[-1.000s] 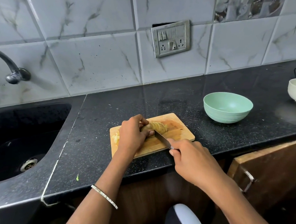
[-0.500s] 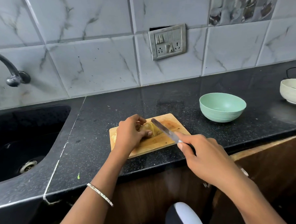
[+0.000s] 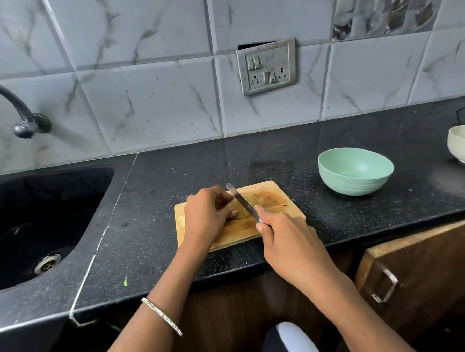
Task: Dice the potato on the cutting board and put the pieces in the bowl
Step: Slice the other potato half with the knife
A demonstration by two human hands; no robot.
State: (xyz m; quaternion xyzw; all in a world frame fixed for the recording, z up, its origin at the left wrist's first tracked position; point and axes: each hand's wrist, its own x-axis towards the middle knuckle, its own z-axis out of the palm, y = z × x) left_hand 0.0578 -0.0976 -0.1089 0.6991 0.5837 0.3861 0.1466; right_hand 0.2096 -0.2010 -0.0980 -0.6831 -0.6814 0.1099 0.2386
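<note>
Lower centre: your right hand [image 3: 291, 242] is clenched round the knife [image 3: 240, 199] handle, forefinger laid along the top. Judgement: that finger steers the blade and adds downward pressure. The handle itself is hidden under the hand.

Just above and left: your left hand [image 3: 205, 217] is curled over the potato [image 3: 241, 211], thumb against its near side and fingertips tucked back. Judgement: the claw pins a round, roll-prone thing while keeping the tips off the edge.

The blade runs diagonally, tip toward the upper left, lying across the potato close beside the left fingers. Whether the edge has bitten in, you cannot tell.

The potato sits mid-frame on the board [image 3: 287, 208], mostly hidden by the left hand. A pale scrap lies at the board's left edge.

Right of centre, further back: the green bowl [image 3: 334, 181] stands apart from the board, no pieces visible in it. Judgement: it is parked on the knife-hand side for a short transfer; dicing is in hand and loading has not begun.

Risk, judged: blade close to the knuckles.
</note>
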